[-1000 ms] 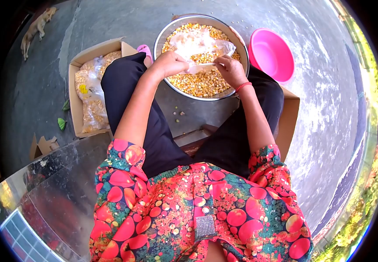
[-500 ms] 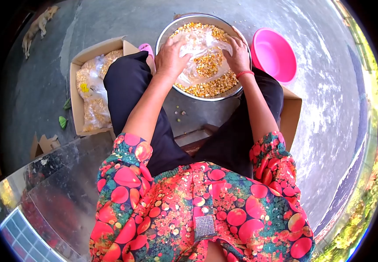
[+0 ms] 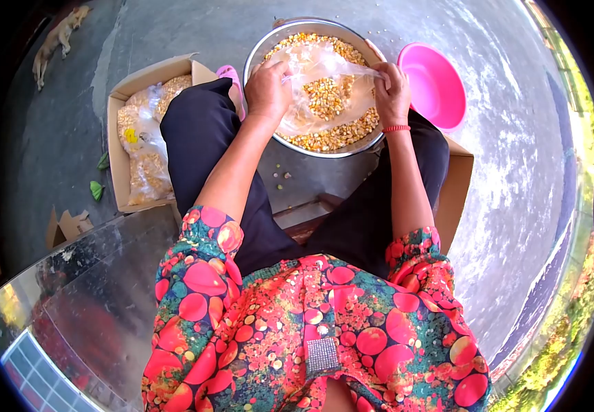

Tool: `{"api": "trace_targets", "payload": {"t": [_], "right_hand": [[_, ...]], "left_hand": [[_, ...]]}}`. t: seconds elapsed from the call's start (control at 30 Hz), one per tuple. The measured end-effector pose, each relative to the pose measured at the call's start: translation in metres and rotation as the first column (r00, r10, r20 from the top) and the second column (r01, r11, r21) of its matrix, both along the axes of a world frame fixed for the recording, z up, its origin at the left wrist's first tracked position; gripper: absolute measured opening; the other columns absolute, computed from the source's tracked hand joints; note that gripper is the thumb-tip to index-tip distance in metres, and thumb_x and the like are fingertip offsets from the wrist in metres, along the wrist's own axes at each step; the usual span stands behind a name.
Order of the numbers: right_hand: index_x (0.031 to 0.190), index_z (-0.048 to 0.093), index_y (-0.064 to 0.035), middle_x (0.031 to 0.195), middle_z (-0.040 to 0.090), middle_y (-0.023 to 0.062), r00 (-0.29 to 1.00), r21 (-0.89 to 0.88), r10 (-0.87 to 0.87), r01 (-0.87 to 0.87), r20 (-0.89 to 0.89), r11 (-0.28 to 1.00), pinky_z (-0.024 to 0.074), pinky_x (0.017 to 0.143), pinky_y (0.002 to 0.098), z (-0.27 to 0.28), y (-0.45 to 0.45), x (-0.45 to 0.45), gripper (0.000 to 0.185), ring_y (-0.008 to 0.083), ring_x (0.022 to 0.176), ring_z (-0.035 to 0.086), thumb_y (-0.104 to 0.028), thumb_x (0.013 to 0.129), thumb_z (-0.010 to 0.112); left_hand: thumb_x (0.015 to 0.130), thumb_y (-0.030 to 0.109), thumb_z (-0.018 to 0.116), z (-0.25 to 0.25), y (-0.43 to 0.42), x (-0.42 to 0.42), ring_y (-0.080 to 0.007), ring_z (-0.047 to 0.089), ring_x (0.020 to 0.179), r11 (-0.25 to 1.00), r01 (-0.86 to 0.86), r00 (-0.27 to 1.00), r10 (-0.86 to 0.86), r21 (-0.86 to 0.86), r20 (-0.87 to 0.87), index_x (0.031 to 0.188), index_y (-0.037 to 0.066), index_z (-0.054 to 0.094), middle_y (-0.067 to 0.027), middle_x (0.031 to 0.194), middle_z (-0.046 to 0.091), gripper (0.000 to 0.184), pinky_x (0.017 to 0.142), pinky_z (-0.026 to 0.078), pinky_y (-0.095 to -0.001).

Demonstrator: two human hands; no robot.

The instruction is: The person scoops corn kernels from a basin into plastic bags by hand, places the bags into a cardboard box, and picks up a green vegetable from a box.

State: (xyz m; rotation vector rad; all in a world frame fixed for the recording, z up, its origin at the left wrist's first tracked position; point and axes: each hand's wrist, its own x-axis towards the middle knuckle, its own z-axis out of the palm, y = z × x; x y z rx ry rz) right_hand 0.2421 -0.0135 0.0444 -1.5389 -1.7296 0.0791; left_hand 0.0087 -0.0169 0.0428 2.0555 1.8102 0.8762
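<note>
A wide metal basin (image 3: 251,62) between my knees holds loose corn kernels (image 3: 331,141). Over them lies a clear plastic bag (image 3: 314,62), its mouth spread, with kernels showing in its middle. My left hand (image 3: 269,89) is closed on the bag's left edge, above the basin's left side. At the right side my right hand (image 3: 392,93) pinches the opposite edge, pulling the plastic taut between the two hands. A red beaded bracelet circles the right wrist.
A pink plastic bowl (image 3: 434,86) stands right of the basin. On the left, a cardboard box (image 3: 120,182) holds filled clear bags (image 3: 147,147). Another cardboard box (image 3: 456,189) sits by my right leg. A dog (image 3: 56,44) lies on the floor at upper left.
My right hand has moved outward to the right and closed on the bag's edge. My left hand has closed on the other edge. The bag's mouth is stretched wider.
</note>
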Motion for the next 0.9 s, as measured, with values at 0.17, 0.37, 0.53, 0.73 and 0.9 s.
{"api": "trace_targets", "payload": {"t": [0.17,0.37,0.53,0.73,0.9], "right_hand": [[0.079,0.059,-0.009,0.073,0.055,0.0073,0.997,0.088,-0.015,0.008,0.077,0.996,0.0419,0.068,0.0331,-0.007,-0.005,0.008,0.014,0.0252,0.072,0.051,-0.004,0.066,0.057],[0.077,0.061,0.0,0.068,0.058,0.0011,0.69,-0.465,0.337,-0.698,-0.641,0.545,0.0417,0.055,0.0198,0.024,-0.035,-0.008,0.016,0.0061,0.06,0.051,-0.013,0.082,0.053],[0.083,0.063,-0.0056,0.073,0.062,0.0086,0.794,-0.829,0.592,-0.419,-0.137,0.371,0.0459,0.061,0.0321,-0.032,-0.037,-0.016,0.023,0.0211,0.065,0.059,-0.023,0.075,0.052],[0.104,0.055,-0.0026,0.098,0.057,0.0207,0.78,-0.868,0.599,-0.16,0.182,0.471,0.0416,0.082,0.0378,-0.044,-0.042,-0.052,0.042,0.0322,0.093,0.055,-0.032,0.075,0.049],[0.099,0.058,-0.0019,0.097,0.058,0.0209,0.813,-0.847,0.571,-0.218,0.117,0.485,0.0422,0.081,0.0372,-0.04,-0.045,-0.071,0.047,0.0324,0.092,0.055,-0.038,0.069,0.055]], "left_hand": [[0.07,0.014,0.061,-0.005,0.004,-0.001,-0.0246,0.059,0.075,0.996,-0.084,0.969,0.081,0.002,0.233,0.08,0.009,0.06,-0.0084,0.081,0.061,0.011,0.065,0.046,-0.0328],[0.073,0.027,0.06,-0.01,0.01,-0.004,-0.029,0.058,0.086,0.966,-0.087,0.911,0.175,-0.242,0.373,0.09,0.006,0.06,-0.017,0.091,0.06,0.027,0.07,0.046,-0.0347],[0.069,0.044,0.06,-0.018,0.012,0.001,-0.0307,0.056,0.093,0.929,-0.062,0.935,0.182,-0.365,0.304,0.104,0.003,0.054,-0.0191,0.1,0.058,0.054,0.078,0.044,-0.0355],[0.058,0.048,0.066,0.005,0.001,0.004,-0.03,0.052,0.103,0.848,-0.022,0.998,0.053,-0.53,0.042,0.122,0.002,0.037,-0.0203,0.111,0.052,0.084,0.086,0.041,-0.0338],[0.058,0.039,0.066,-0.006,0.0,0.006,-0.0297,0.052,0.102,0.853,-0.02,1.0,0.029,-0.522,0.01,0.124,0.0,0.034,-0.0215,0.111,0.052,0.083,0.086,0.042,-0.0341]]}}
